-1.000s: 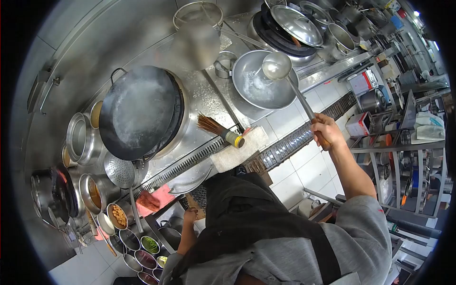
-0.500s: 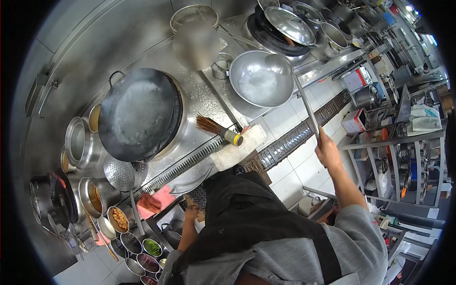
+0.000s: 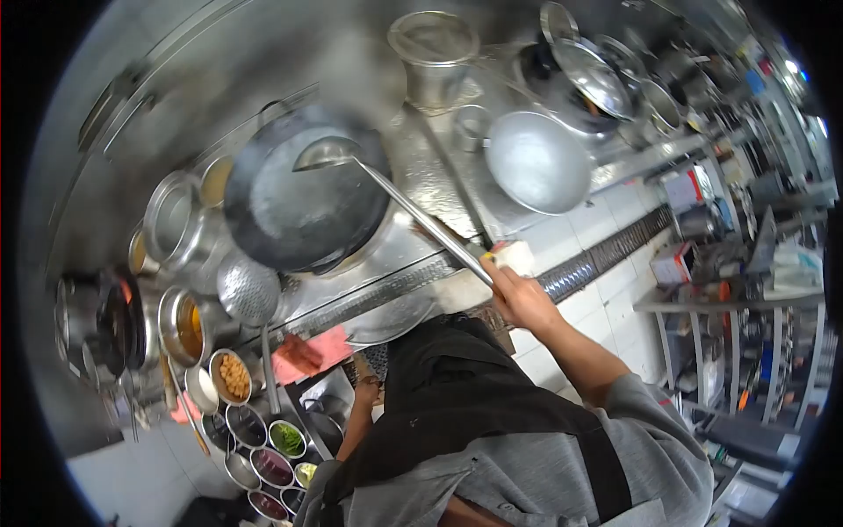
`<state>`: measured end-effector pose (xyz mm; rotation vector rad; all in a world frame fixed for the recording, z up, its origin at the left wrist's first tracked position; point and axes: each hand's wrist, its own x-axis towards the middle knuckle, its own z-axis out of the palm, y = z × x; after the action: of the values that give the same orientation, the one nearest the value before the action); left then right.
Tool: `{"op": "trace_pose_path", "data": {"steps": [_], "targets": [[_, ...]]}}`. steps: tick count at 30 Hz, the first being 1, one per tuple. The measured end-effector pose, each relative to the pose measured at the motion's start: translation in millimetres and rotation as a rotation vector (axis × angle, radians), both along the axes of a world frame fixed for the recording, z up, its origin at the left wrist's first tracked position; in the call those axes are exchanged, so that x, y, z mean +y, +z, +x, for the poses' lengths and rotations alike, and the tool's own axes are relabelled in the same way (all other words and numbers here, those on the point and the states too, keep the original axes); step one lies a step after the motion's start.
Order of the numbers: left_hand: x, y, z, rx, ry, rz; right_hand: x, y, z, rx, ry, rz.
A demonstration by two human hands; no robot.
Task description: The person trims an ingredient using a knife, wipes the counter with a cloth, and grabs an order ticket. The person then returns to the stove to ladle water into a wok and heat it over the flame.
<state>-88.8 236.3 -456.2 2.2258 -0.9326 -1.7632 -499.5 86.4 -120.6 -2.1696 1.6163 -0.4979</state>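
My right hand [image 3: 520,297] is closed around the long handle of a metal ladle [image 3: 417,211]. The ladle's bowl is over the large dark wok [image 3: 299,206]; contact cannot be told. Low by the apron, my left hand [image 3: 365,392] is wrapped round a short wooden handle [image 3: 361,367]. That handle points to a shallow metal pan [image 3: 391,323] at the stove's front edge, though the join is not clear. A round metal bowl [image 3: 538,162] rests on the counter right of the wok.
A perforated skimmer [image 3: 248,290] lies left of the pan, near a pink cloth [image 3: 325,351]. Several small containers stand at lower left, including chopped greens [image 3: 286,437] and brown pieces [image 3: 234,376]. A tall strainer pot [image 3: 435,66] is at the back. Metal shelves [image 3: 729,307] stand right.
My right hand has swung the ladle left, from the metal bowl to over the dark wok. The view has shifted, and less steam shows. My left hand keeps its grip.
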Motion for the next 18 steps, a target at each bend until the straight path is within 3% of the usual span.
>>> {"op": "trace_pose_path", "data": {"steps": [3,8,11,13,14,16,17,18], "targets": [[24.2,-11.0,17.6,-0.08,0.068,-0.147,-80.5,-22.6,49.8,-0.028,0.112,-0.104],[74.6,-25.8,44.0,-0.077,0.049,0.009,-166.0,-30.8,124.3,0.138,0.063,-0.054],[108.2,-17.9,44.4,-0.005,0.338,0.198,-175.1,-53.7,145.3,0.037,0.105,-0.123],[120.8,-1.9,47.3,-0.108,-0.156,-0.001,-161.6,-28.2,163.6,-0.34,-0.091,0.513],[121.1,9.9,44.9,-0.102,-0.161,0.002,-155.0,-16.2,168.5,-0.574,-0.086,0.696],[113.3,24.6,42.7,-0.07,-0.078,0.297,-144.2,-15.3,173.5,-0.884,-0.135,0.895],[109.0,25.3,48.4,-0.068,-0.107,0.297,-137.7,-9.8,176.8,-0.997,-0.183,0.962],[112.5,9.5,59.4,-0.103,-0.328,0.121,-131.5,-2.2,176.6,-1.072,-0.218,0.996]]}}
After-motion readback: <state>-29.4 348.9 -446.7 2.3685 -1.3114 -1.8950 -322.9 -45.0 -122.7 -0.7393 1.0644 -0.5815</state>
